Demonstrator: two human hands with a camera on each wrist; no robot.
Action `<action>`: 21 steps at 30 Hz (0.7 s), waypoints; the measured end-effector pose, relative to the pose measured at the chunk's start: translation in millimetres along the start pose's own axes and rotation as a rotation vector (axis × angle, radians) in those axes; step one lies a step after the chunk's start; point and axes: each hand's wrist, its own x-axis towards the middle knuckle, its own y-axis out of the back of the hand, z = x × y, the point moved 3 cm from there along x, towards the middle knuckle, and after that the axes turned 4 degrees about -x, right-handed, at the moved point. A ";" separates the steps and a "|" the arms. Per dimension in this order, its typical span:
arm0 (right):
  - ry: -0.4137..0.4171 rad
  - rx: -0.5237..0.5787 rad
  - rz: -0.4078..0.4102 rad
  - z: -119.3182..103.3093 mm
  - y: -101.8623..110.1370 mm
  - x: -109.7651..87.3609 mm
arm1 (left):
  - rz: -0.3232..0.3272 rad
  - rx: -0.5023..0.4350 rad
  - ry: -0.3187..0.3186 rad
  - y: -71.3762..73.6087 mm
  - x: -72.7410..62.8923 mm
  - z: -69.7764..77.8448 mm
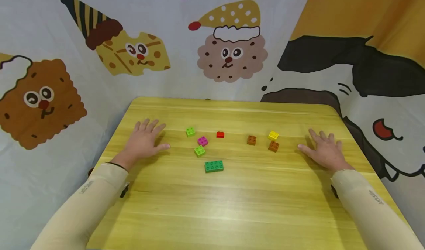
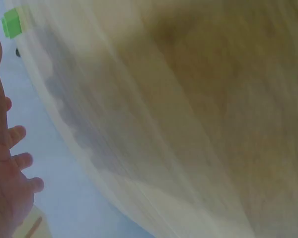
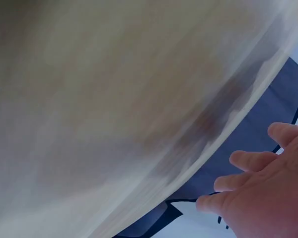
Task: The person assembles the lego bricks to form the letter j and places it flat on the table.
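Note:
My left hand [image 1: 143, 141] is over the left side of the wooden table, fingers spread and holding nothing. Nearest to it is a lime green toy brick [image 1: 190, 132]; a magenta brick [image 1: 203, 141] and a second lime brick [image 1: 200, 151] touch or nearly touch each other. A longer green brick [image 1: 214, 166] lies closest to me, and a small red brick [image 1: 220, 134] farther back. Over the right side, my right hand [image 1: 325, 152] spreads its fingers with nothing in them. To its left lie a yellow brick [image 1: 273, 135] and two brown bricks [image 1: 251, 140]. In the left wrist view one lime brick [image 2: 12, 23] shows.
The wooden table [image 1: 232, 209] has rounded far corners. Behind it hangs a pale cloth [image 1: 179, 84] printed with cartoon biscuits, cheese and a large black-and-white animal. In the right wrist view the table's edge curves past the right hand [image 3: 268, 188].

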 end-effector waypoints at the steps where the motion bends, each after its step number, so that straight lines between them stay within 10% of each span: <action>1: 0.009 0.005 0.003 -1.4 0.5 -0.2 | 0.000 0.006 -0.008 -0.6 -0.2 2.4; 11: 0.021 0.066 -0.017 -17.3 4.7 1.5 | 0.018 0.032 -0.114 -5.3 -0.7 35.3; 21: 0.060 0.090 0.051 -33.8 8.4 0.2 | 0.087 0.026 -0.374 -8.3 -9.3 93.8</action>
